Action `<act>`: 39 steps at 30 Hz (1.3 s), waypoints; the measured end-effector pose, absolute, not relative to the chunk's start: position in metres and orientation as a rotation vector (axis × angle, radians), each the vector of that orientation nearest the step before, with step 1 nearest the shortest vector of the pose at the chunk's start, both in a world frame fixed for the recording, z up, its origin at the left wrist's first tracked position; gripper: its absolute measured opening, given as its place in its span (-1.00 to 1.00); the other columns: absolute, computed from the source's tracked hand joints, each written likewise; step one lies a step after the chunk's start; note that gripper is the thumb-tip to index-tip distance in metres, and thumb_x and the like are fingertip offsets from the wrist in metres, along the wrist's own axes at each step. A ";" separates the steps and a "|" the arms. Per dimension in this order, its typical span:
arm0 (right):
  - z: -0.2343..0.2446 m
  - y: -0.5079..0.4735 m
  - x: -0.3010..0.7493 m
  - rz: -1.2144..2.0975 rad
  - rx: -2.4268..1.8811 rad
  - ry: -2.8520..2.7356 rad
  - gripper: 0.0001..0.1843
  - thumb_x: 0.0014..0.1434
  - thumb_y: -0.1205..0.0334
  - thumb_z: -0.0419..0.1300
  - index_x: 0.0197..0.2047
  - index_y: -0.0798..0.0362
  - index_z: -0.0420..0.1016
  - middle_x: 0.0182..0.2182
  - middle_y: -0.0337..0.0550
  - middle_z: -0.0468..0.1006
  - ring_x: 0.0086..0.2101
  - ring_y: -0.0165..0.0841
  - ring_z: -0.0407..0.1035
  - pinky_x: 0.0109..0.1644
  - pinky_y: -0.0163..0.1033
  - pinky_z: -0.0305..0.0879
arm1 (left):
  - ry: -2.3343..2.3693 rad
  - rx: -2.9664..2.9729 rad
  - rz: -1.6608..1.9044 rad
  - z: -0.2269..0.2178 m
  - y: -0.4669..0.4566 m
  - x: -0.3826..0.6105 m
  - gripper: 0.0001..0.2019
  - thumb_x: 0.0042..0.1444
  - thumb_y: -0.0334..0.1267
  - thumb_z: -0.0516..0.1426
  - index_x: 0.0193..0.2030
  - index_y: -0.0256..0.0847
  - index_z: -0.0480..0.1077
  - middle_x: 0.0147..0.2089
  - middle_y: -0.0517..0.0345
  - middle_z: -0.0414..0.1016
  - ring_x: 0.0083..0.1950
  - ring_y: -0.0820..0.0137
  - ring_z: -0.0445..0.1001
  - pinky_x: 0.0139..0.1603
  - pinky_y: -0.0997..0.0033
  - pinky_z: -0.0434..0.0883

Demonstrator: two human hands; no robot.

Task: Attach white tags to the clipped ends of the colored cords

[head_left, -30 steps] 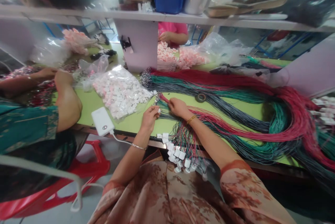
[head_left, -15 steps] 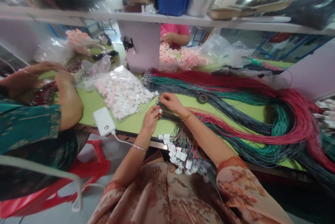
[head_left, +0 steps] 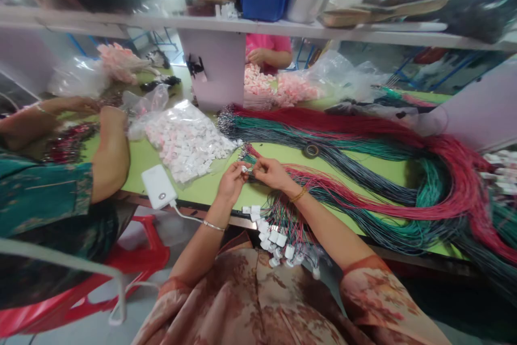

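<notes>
My left hand pinches a small white connector above the green table. My right hand pinches a thin wire end and meets the left hand at the connector. Both hands are closed. Just behind them lie long bundles of red, green and dark wires. Below my hands, finished wires with white connectors hang over the table's front edge onto my lap.
A clear bag of white connectors lies left of my hands, a white power bank with a cable beside it. A tape roll sits among the wires. A person's arm rests at left; another person works opposite.
My right hand reached out to the wire bundle, then drew back with a wire end to meet the left hand. The person at left shifted their forearms slightly.
</notes>
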State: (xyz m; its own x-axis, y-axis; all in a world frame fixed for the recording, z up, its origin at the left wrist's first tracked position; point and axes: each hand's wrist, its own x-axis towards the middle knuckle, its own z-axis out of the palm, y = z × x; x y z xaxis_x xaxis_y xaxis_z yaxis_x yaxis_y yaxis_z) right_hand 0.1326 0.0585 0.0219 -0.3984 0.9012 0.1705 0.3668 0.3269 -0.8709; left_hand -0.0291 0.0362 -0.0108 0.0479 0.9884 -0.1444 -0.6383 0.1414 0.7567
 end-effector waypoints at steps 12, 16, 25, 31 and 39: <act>0.012 0.058 0.128 0.738 -1.073 -2.037 -0.83 0.07 0.22 0.13 -0.50 0.08 0.32 -0.57 -0.25 0.37 -0.54 -0.46 0.13 -0.43 -0.35 0.02 | 0.929 0.728 1.371 -0.016 0.034 -0.022 -0.75 -0.11 -0.25 0.35 -0.30 -0.26 0.44 -0.43 0.18 0.46 -0.47 0.54 0.32 -0.41 0.51 0.25; 0.009 0.056 0.125 0.743 -1.066 -2.069 -0.84 0.11 0.24 0.10 -0.47 0.09 0.36 -0.56 -0.24 0.39 -0.53 -0.46 0.16 -0.42 -0.35 0.02 | 0.922 0.677 1.434 -0.014 0.035 -0.021 -0.76 -0.10 -0.25 0.33 -0.30 -0.26 0.43 -0.37 0.16 0.50 -0.44 0.54 0.34 -0.38 0.51 0.26; 0.011 0.088 0.131 0.698 -1.262 -2.028 -0.75 0.20 0.15 0.06 -0.43 0.09 0.41 -0.52 -0.21 0.45 -0.50 -0.44 0.22 -0.39 -0.35 0.06 | 0.980 0.622 1.436 -0.011 0.035 -0.022 -0.77 -0.15 -0.28 0.34 -0.35 -0.26 0.44 -0.38 0.16 0.52 -0.44 0.55 0.36 -0.40 0.52 0.27; 0.004 0.132 0.141 0.605 -1.698 -2.007 -0.85 0.08 0.22 0.14 -0.45 0.09 0.45 -0.48 -0.16 0.53 -0.47 -0.40 0.25 -0.39 -0.32 0.03 | 1.008 0.619 1.385 -0.009 0.034 -0.023 -0.75 -0.17 -0.26 0.35 -0.34 -0.25 0.43 -0.33 0.13 0.54 -0.43 0.56 0.36 -0.40 0.53 0.27; 0.018 0.126 0.153 0.329 -1.709 -2.095 -0.83 0.12 0.28 0.04 -0.38 0.10 0.45 -0.42 -0.07 0.53 -0.46 -0.38 0.23 -0.39 -0.28 -0.02 | 1.003 0.645 1.361 -0.006 0.032 -0.024 -0.77 -0.13 -0.26 0.33 -0.33 -0.25 0.43 -0.28 0.10 0.54 -0.42 0.55 0.36 -0.37 0.50 0.28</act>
State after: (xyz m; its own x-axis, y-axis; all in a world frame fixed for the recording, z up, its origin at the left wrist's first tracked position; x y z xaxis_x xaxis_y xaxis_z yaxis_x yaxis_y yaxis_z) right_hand 0.1527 0.1263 0.0183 -0.1603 0.9728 0.1673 0.8746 0.2186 -0.4327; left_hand -0.0238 0.0324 -0.0064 -0.0799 0.9751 -0.2069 -0.4861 0.1431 0.8621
